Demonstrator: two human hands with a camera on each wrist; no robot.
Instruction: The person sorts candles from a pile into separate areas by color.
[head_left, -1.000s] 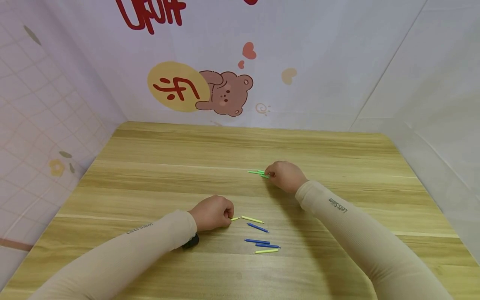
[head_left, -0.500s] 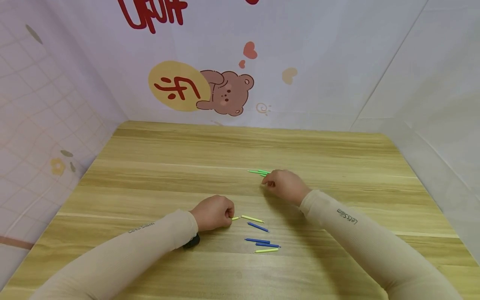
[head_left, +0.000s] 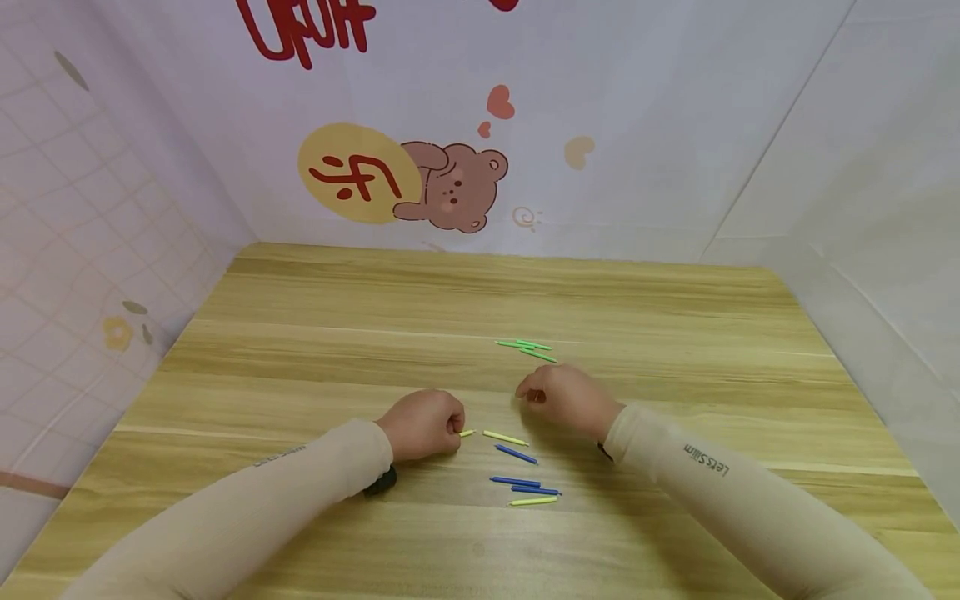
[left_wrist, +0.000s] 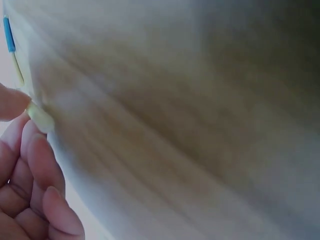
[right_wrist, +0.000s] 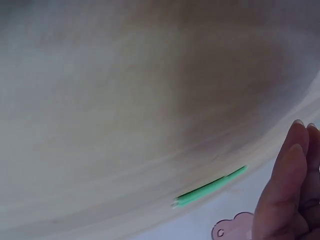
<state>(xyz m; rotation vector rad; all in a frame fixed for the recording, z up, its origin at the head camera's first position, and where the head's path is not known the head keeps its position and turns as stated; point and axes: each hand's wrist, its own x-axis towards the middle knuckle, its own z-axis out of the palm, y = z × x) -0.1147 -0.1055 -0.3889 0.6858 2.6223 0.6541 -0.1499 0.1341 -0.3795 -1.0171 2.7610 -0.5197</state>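
Note:
Between thumb and fingertips my left hand (head_left: 423, 425) pinches a thin yellow candle (left_wrist: 41, 117), its tip poking out to the right in the head view. A second yellow candle (head_left: 506, 437) lies just right of that tip. My right hand (head_left: 572, 400) hovers over the table with loosely bent fingers and nothing in them. Several thin green candles (head_left: 537, 355) lie close together just beyond it; the right wrist view shows green candles (right_wrist: 210, 190) left of the fingers. Blue candles (head_left: 516, 454) lie in front of both hands.
A third yellow candle (head_left: 533, 501) lies nearest the person, beside two blue candles (head_left: 514, 482). The wooden table (head_left: 337, 317) meets a white printed backdrop (head_left: 637, 183) at its far edge, with white sheets along both sides.
My right hand has let go of the green candles and drawn back toward the person, leaving them fully visible. My left hand keeps its pinch on the yellow candle, shifting only slightly.

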